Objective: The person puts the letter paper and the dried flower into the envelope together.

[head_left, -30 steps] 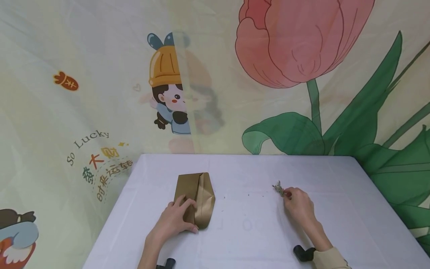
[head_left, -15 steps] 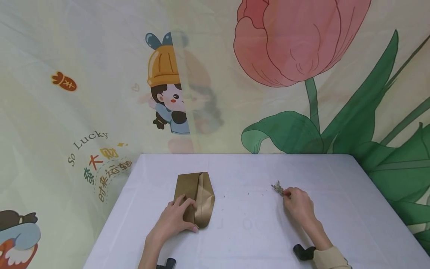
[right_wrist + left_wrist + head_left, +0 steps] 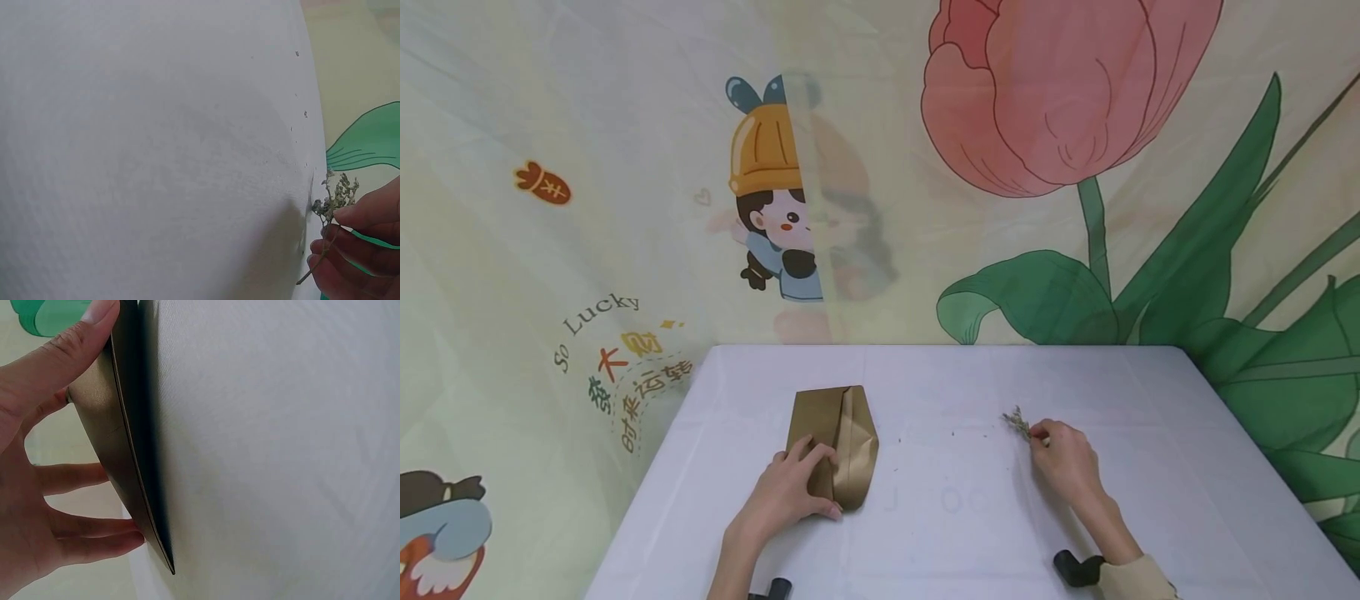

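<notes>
A gold paper envelope (image 3: 858,442) lies on the white-covered table, a creased fold along its right side. My left hand (image 3: 790,483) rests on it with spread fingers, thumb near the lower edge. In the left wrist view the fingertips touch the face of the envelope (image 3: 103,422), and a dark shadow runs under its near edge. To the right, my right hand (image 3: 1066,458) pinches a small dried flower sprig (image 3: 1017,422) between thumb and fingers. The right wrist view shows the sprig's grey-green head (image 3: 340,192) above the thumb and its thin stem passing the fingers.
Tiny dark crumbs (image 3: 952,433) are scattered on the table (image 3: 940,533) between the hands. A black wrist device (image 3: 1077,568) shows beside the right wrist and another (image 3: 779,588) beside the left. Behind the table hangs a printed curtain (image 3: 880,167) with a pink tulip.
The right hand and its sprig have shifted very slightly to the left. The left hand and the envelope stay practically where they were.
</notes>
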`<control>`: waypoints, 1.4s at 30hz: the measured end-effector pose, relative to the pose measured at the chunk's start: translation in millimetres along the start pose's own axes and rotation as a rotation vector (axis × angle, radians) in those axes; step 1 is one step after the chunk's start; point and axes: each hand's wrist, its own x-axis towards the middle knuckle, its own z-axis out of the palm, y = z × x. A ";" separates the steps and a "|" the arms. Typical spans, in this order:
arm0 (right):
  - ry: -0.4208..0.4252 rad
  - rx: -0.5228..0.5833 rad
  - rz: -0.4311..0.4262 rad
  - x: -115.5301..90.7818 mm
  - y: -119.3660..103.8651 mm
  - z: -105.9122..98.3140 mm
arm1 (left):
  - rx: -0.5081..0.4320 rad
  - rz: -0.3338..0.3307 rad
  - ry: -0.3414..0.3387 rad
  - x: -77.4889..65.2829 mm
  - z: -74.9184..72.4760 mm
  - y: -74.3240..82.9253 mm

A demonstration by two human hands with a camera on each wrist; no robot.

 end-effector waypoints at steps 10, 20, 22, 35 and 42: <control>0.026 0.015 0.015 -1.2 -4.2 -0.2 | 0.005 -0.004 -0.004 -0.1 -0.2 -0.1; 0.009 0.066 0.045 -2.7 -9.6 1.5 | 0.026 0.007 -0.006 0.6 0.8 -1.8; 0.017 0.076 0.038 -2.9 -12.5 2.4 | 0.027 0.004 -0.009 1.0 1.7 -2.3; 0.016 0.256 0.003 -1.2 -24.9 7.5 | 0.016 -0.003 -0.003 0.5 0.7 0.4; 0.024 0.289 0.049 0.1 -33.8 7.8 | 0.019 -0.004 0.000 2.4 2.1 -1.2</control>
